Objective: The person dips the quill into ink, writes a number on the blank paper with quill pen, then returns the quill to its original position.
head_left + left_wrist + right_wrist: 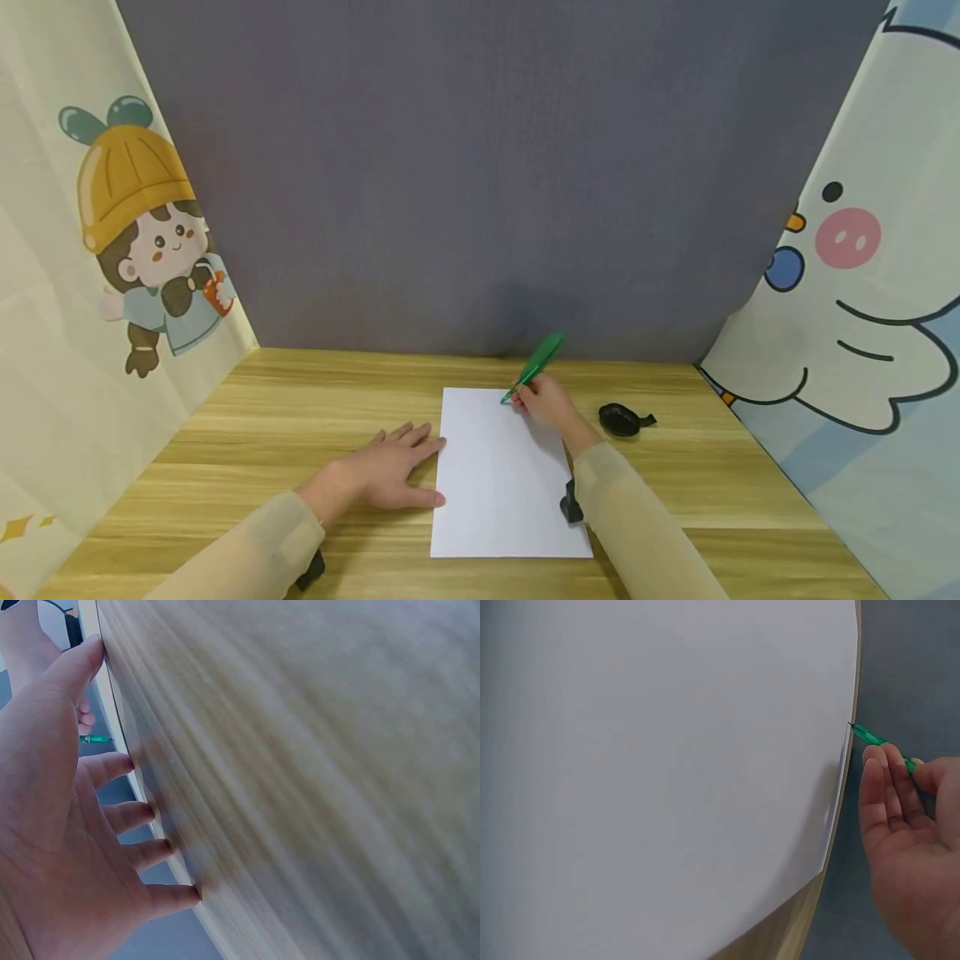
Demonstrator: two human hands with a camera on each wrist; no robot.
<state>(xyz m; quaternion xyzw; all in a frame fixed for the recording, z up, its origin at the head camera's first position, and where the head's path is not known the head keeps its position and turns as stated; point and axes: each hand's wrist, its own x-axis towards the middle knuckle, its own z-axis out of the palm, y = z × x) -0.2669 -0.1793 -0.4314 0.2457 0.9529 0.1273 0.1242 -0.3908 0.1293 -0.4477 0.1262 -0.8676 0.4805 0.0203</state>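
Observation:
A white sheet of paper (498,483) lies on the wooden table, blank as far as it shows. Near its far edge my right hand (547,400) pinches a green feather pen (542,357) between thumb and fingers. The pen's green barrel (870,736) leans, its dark tip right at the paper, while the feather points up and away. My left hand (397,471) lies spread on the table at the left of the sheet, thumb and index fingertip at the paper's left edge. From the left wrist, the same hand (82,825) shows straight, parted fingers with the tips on the wood.
A black oval object with a short tail (620,420) lies on the table right of the paper. Behind the table (300,392) stands a dark grey panel (480,183). Printed cartoon curtains (52,292) hang at both sides.

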